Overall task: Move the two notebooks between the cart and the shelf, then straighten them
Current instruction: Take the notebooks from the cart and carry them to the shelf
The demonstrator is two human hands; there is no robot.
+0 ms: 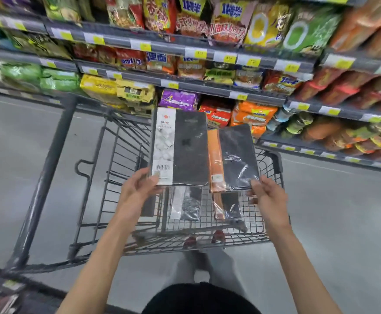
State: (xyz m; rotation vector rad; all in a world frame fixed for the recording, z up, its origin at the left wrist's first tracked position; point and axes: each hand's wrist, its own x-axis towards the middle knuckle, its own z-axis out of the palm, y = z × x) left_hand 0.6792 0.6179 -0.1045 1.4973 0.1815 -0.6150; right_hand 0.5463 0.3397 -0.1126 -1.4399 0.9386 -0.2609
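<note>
My left thumb [154, 179] presses on the near left corner of the white notebook [180, 146], with the other fingers curled under it where I mostly cannot see them; my left hand [139, 189] is clamped on that one corner only. My right hand [267, 196] does the same on the near right corner of the orange notebook [234, 157], thumb on top, fingers below. Both books hang flat above the cart [49, 168], side by side with their long edges just beside each other; I cannot tell whether they touch. The white one reaches farther towards the shelf [207, 87]. Two more wrapped books [186, 206] lie on the mesh under my hands. I judge I am mid-carry, with placing and squaring not yet done. The weak point is my grip: each book is pinched at a single corner and the orange one's wrap looks glossy, so its far end could sag, swivel round my thumb and slide out into the cart or onto the floor [15, 143]. Held this close, one book could also knock the other and twist it loose. The shelf ahead is packed with snack bags [253, 114], and pushing a leading edge in carelessly could nudge bags off the ledge or leave the books crooked on top of them. Dropping one among the books below could muddle which pair I am moving.
</note>
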